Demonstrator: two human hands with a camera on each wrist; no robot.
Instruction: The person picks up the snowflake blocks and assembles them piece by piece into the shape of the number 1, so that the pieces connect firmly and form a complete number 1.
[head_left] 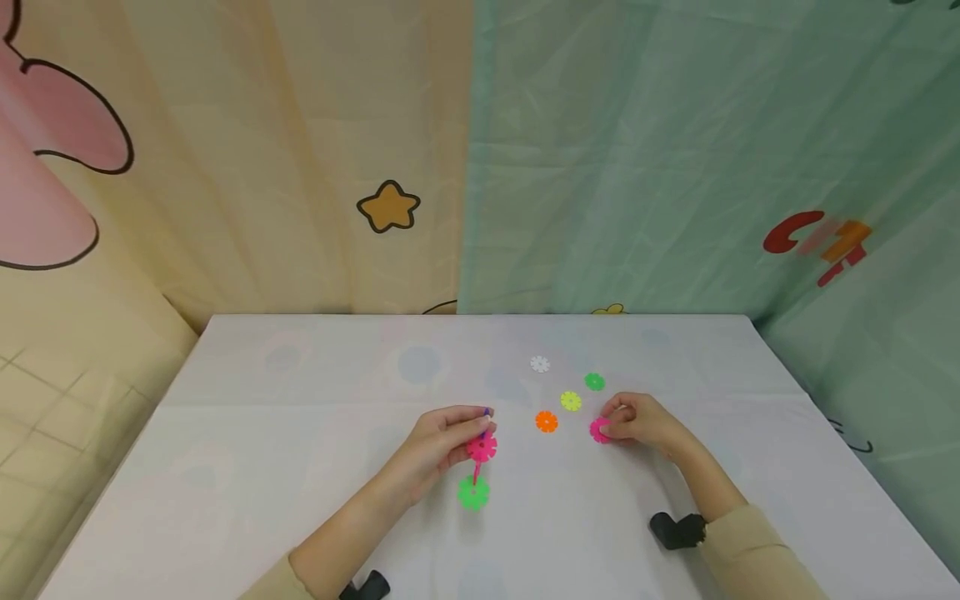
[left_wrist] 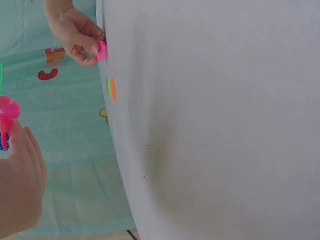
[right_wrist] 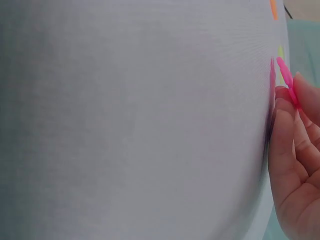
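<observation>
Yellow (head_left: 300, 125) and green (head_left: 637, 125) curtains hang behind a pale tabletop (head_left: 300, 450). Over it, the person's left hand (head_left: 442, 437) and right hand (head_left: 637, 419) work well apart. The left fingers pinch the upper end of a chain of notched plastic discs (head_left: 482, 447); its long axis runs nearly straight down, from blue at the fingertips through pink to a green disc at the free lower end. Thumb and fingers of the right hand are closed narrowly on a single pink disc (head_left: 597, 430), seen edge-on and tilted in the right wrist view; I cannot tell whether it touches the cloth. That disc lies directly to the right of the chain, across a gap. Loose orange (head_left: 547, 422), yellow (head_left: 571, 401), green (head_left: 595, 382) and white (head_left: 540, 364) discs lie around the gap, the yellow and green nearer the right hand.
</observation>
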